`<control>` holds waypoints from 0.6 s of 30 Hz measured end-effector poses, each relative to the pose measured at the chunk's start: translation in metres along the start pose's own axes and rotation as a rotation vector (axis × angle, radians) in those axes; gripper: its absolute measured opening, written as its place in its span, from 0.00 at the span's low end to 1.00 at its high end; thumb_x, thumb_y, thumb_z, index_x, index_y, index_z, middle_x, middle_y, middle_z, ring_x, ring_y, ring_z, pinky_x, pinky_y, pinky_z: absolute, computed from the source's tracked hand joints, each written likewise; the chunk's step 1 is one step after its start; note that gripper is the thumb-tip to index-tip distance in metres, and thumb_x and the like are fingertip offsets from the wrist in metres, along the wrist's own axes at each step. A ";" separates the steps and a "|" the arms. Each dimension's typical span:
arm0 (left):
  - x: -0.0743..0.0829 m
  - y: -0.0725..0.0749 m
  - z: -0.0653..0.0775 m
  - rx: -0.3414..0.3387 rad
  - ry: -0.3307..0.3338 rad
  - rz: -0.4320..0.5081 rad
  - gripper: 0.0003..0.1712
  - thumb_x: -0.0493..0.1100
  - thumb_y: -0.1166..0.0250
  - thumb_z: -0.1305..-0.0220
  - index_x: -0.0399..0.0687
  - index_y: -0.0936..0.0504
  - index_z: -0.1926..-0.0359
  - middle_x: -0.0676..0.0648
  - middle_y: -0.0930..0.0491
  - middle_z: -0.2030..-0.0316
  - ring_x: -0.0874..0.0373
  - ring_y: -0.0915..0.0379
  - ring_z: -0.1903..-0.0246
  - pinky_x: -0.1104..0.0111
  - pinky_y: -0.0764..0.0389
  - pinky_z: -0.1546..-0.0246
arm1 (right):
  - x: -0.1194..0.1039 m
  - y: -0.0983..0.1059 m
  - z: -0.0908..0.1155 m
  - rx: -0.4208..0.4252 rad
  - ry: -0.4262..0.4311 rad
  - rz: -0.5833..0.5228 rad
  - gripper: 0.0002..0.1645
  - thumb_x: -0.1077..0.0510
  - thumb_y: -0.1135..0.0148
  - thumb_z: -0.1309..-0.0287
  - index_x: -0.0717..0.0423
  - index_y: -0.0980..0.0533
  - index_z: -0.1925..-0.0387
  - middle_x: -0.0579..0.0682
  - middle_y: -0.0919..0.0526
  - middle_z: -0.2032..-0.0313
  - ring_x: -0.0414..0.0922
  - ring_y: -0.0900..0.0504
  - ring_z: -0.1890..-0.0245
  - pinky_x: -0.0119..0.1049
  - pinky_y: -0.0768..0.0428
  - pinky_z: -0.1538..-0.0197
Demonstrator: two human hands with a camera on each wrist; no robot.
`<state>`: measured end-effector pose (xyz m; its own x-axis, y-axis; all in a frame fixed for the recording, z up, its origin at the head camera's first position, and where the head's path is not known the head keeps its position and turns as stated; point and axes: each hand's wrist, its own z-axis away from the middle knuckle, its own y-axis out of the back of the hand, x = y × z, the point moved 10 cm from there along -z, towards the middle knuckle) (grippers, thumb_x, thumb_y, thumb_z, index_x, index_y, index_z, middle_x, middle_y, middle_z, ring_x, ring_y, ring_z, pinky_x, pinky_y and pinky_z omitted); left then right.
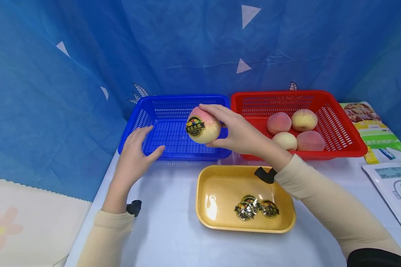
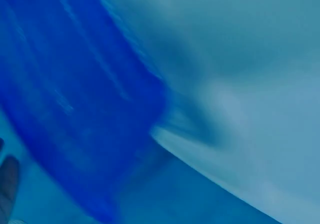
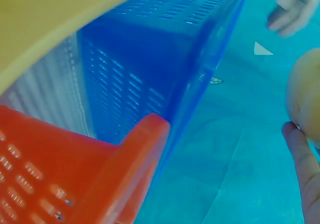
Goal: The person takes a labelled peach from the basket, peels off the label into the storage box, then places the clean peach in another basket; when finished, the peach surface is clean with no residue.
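Note:
My right hand (image 1: 235, 129) grips a pink and yellow peach (image 1: 205, 135) from its right side, above the blue basket (image 1: 184, 155). A round black fruit sticker (image 1: 195, 127) with a band across it faces me on the peach. In the right wrist view the peach (image 3: 304, 93) shows at the right edge with a finger against it. My left hand (image 1: 133, 154) holds nothing; its fingers and thumb are spread at the blue basket's left end. Only fingertips of it show at the left edge of the left wrist view, which is blurred.
Several peaches (image 1: 279, 123) lie in the red basket (image 1: 340, 154) on the right. Nearer me, a yellow tray (image 1: 220, 222) contains several loose stickers (image 1: 269, 209). A food packet (image 1: 370, 126) and a white device with a display (image 1: 394, 185) are at the far right. A blue curtain (image 1: 187, 44) hangs behind.

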<state>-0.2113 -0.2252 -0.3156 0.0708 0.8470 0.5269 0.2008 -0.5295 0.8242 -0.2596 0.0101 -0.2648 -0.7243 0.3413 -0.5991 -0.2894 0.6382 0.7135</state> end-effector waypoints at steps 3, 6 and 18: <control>0.041 0.001 0.005 0.072 -0.111 0.164 0.32 0.53 0.37 0.31 0.52 0.32 0.29 0.44 0.32 0.31 0.46 0.37 0.30 0.45 0.26 0.37 | -0.003 0.001 0.006 0.018 0.017 0.023 0.56 0.56 0.22 0.52 0.43 0.42 0.25 0.45 0.34 0.29 0.43 0.36 0.28 0.44 0.26 0.32; 0.073 -0.002 0.011 0.109 -0.199 0.308 0.27 0.48 0.39 0.29 0.52 0.29 0.32 0.48 0.26 0.35 0.54 0.30 0.36 0.56 0.18 0.45 | -0.005 0.001 0.011 0.033 0.027 0.039 0.56 0.55 0.21 0.52 0.44 0.42 0.25 0.46 0.34 0.29 0.43 0.36 0.28 0.45 0.26 0.31; 0.109 -0.027 0.015 0.160 -0.218 0.483 0.17 0.42 0.40 0.29 0.47 0.21 0.41 0.49 0.20 0.46 0.60 0.23 0.47 0.71 0.17 0.53 | 0.001 -0.001 0.026 0.074 0.032 0.110 0.54 0.55 0.23 0.50 0.47 0.41 0.25 0.49 0.34 0.29 0.47 0.33 0.29 0.46 0.25 0.33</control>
<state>-0.1944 -0.1178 -0.2834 0.3892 0.5087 0.7679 0.2400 -0.8609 0.4487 -0.2442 0.0275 -0.2757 -0.7692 0.3904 -0.5059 -0.1611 0.6477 0.7447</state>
